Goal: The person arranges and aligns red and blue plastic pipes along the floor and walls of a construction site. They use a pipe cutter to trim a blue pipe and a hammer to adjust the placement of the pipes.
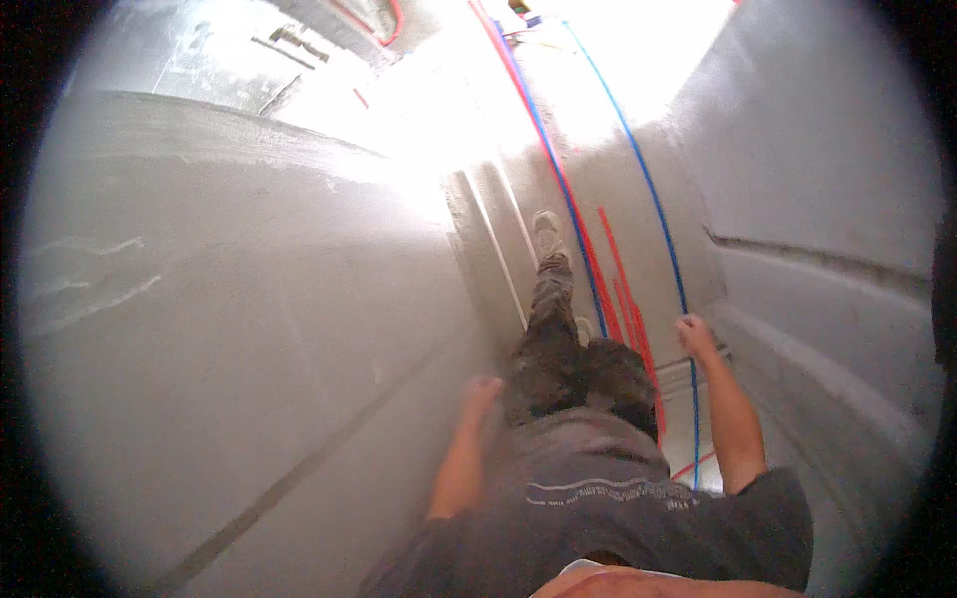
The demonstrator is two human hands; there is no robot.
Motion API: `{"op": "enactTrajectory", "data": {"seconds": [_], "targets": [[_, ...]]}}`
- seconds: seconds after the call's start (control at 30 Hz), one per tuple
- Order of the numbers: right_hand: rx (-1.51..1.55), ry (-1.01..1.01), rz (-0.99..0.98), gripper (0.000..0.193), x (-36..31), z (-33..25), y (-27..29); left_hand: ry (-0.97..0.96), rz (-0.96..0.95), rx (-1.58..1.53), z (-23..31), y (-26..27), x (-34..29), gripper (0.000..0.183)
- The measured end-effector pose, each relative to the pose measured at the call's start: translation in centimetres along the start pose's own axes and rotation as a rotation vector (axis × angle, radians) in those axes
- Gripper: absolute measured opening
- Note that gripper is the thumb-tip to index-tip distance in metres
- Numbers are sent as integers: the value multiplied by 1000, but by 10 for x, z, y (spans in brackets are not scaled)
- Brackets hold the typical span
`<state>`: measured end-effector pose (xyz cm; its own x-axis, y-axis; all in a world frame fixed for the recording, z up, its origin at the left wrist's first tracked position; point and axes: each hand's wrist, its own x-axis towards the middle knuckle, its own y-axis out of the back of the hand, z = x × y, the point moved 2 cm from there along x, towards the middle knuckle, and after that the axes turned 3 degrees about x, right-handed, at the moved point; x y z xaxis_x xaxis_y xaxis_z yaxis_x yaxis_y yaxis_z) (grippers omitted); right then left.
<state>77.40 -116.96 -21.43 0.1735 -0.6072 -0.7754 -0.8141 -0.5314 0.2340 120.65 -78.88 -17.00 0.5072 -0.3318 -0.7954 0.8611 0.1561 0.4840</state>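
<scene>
My left hand point(483, 390) hangs beside my left thigh, close to the grey wall on that side. It is blurred, so its fingers do not show clearly; I see no object in it. On the other side, my right hand point(693, 335) is held out from my body with the fingers curled in, and nothing shows in it. Beneath it a blue pipe point(653, 189) runs along the floor; I cannot make out any touch between them. One shoe point(547, 233) is set forward on the floor, between white lines and a red and blue pipe pair.
Bare grey walls, the left wall point(249, 299) and the right wall point(827, 149), flank a narrow passage. Red streaks point(628, 299) mark the floor point(618, 169) beside my legs. Ahead the passage opens into glaring light, with a red pipe point(397, 22) at the far left.
</scene>
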Motion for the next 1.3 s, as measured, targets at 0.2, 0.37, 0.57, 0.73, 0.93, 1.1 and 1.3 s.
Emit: {"op": "enactTrajectory", "data": {"seconds": [0.2,0.37,0.57,0.73,0.93,1.1,1.3], "targets": [[-33,-176,-55,28,185,-14,-103,110,-10,16,23,-13,112,39],[-592,-66,-277,48,416,-10,-215,236,-149,77,28,-14,183,40],[-678,62,-72,71,661,-128,-374,720,-400,50,30,1,240,40],[-845,33,21,46,761,-173,-421,509,-154,27,23,16,249,33],[-810,-22,39,45,736,-211,-408,582,-139,51,111,63,284,31],[-414,184,-35,34,678,-367,-370,587,-120,84,169,86,273,32],[25,453,-69,30,662,-677,-260,407,-3,-1,328,163,290,40]]}}
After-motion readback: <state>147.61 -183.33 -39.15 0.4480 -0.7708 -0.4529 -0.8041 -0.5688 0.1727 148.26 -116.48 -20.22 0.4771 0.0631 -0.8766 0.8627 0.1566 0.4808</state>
